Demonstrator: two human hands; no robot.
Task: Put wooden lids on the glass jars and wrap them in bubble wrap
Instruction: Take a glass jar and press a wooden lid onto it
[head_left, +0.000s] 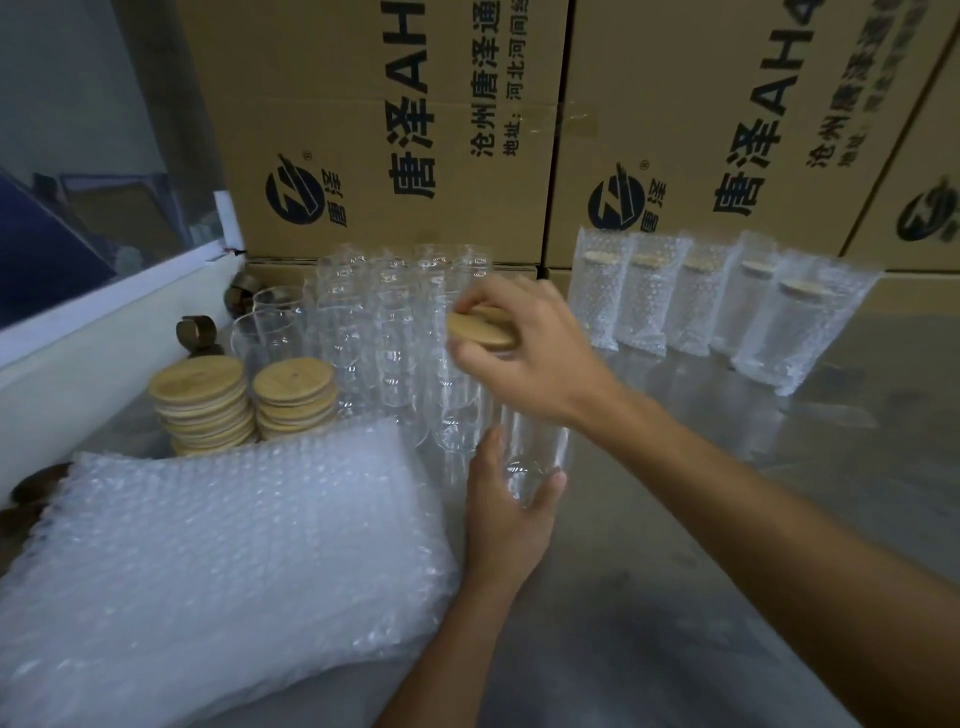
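Note:
My left hand (506, 512) grips a clear glass jar (535, 447) low down, holding it upright on the metal table. My right hand (519, 353) holds a round wooden lid (480, 326) at the top of that jar, fingers curled over its rim. Several bare glass jars (384, 332) stand in a cluster behind. Two stacks of wooden lids (244, 402) sit to their left. A thick pile of bubble wrap bags (223, 556) lies at the front left. Several lidded jars in bubble wrap (717, 306) stand in a row at the back right.
Large cardboard boxes (395, 130) with printed lettering form a wall behind the table. A white ledge (104, 322) runs along the left edge, with dark round objects (200, 335) beside it. Bare metal tabletop (701, 519) shows at the right and front.

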